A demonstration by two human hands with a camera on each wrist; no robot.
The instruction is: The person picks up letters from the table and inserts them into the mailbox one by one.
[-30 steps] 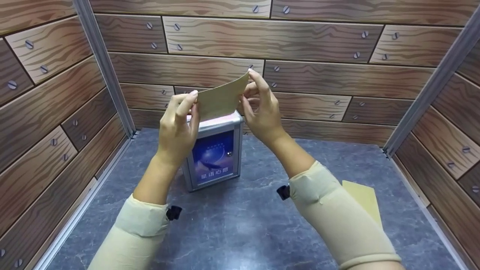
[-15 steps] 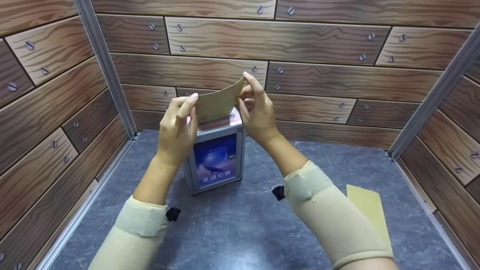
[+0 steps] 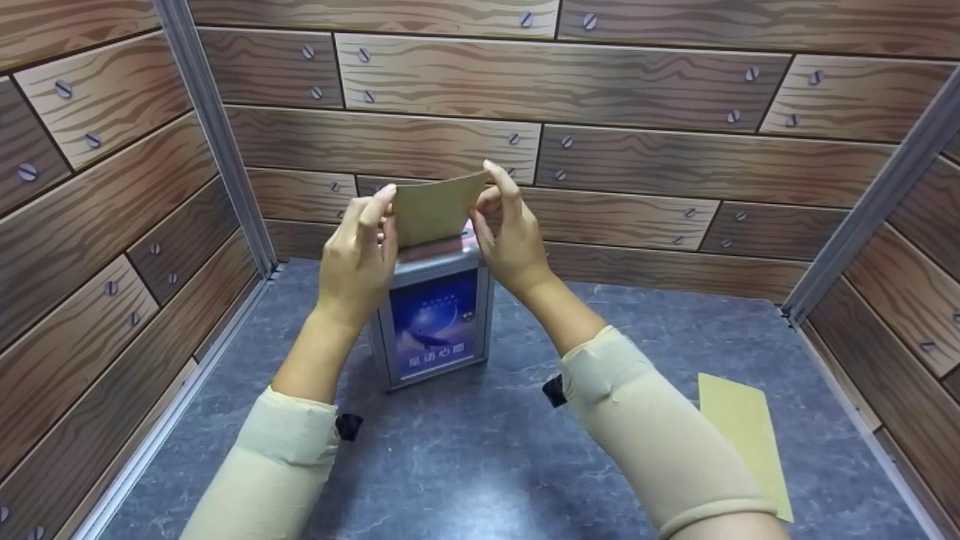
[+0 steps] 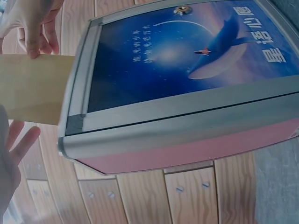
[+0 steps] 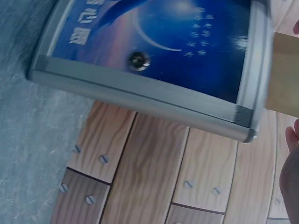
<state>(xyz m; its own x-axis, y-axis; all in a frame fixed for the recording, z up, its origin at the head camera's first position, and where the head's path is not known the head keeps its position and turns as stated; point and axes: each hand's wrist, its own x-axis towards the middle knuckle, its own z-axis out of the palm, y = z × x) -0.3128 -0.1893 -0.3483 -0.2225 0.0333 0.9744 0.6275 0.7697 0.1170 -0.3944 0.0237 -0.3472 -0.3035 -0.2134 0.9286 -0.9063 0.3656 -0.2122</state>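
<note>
In the head view, both hands hold up a flat, envelope-like piece of brown kraft paper (image 3: 435, 214). My left hand (image 3: 352, 251) pinches its left edge, and my right hand (image 3: 514, 236) pinches the right edge. Its lower edge is at the dark slot on top of a silver-framed box (image 3: 484, 322); how far it reaches inside cannot be told. A blue whale picture with white characters fills the box's front. From the left wrist view, the paper (image 4: 35, 88) sticks out from the box's top. The right wrist view catches part of the paper (image 5: 283, 74) at its edge.
Another flat kraft-paper piece (image 3: 739, 427) lies on the grey marbled tabletop (image 3: 465, 457), partly covered by the right forearm. Wood-patterned panels (image 3: 600, 90) with metal corner posts (image 3: 217, 135) enclose the back and sides. A small lock (image 5: 138, 60) sits on the box's front.
My right hand has come down and slightly left, bringing the paper's right corner lower. The paper looks less bent. The slot's right end now shows beside it. My left hand has hardly moved.
</note>
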